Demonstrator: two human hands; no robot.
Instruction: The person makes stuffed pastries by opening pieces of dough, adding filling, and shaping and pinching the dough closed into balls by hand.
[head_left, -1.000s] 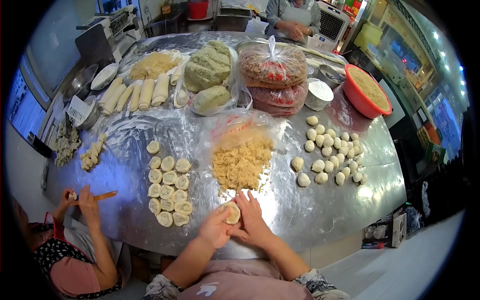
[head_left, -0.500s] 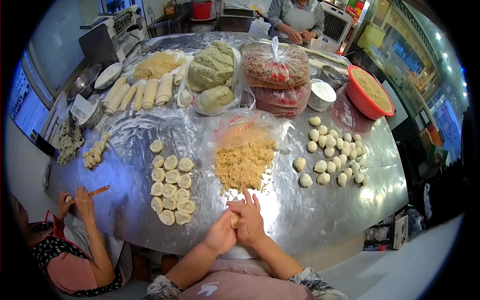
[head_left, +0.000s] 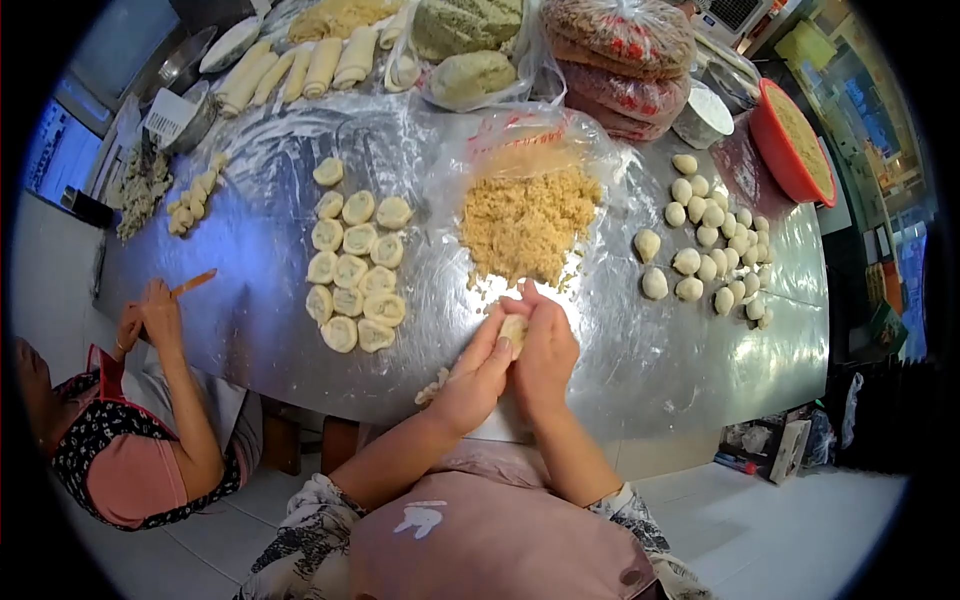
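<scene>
My left hand (head_left: 477, 385) and my right hand (head_left: 545, 352) meet just above the table's near edge, fingers closed around a small pale dough piece (head_left: 514, 332). Part of the dough shows between the thumbs and fingers; the rest is hidden. Right beyond my fingertips lies a heap of crumbly yellow-brown filling (head_left: 528, 228) on a clear plastic bag (head_left: 450, 180). Some pale scraps (head_left: 432, 386) rest beside my left wrist. To the left, rows of round dough pieces with pinched, hollowed tops (head_left: 349, 271) sit on the metal table (head_left: 610, 385).
Many dough balls (head_left: 707, 236) lie at right, near a red basin (head_left: 790, 145). Bagged brown filling (head_left: 625, 90), green dough (head_left: 470, 75) and dough rolls (head_left: 322, 66) line the back. At left, a person (head_left: 140, 420) holds a flat wooden stick (head_left: 194, 283).
The view has tilted down, so the table's contents sit higher in it and the person at the back is out of sight. My fingers have closed further around the dough, which shows more.
</scene>
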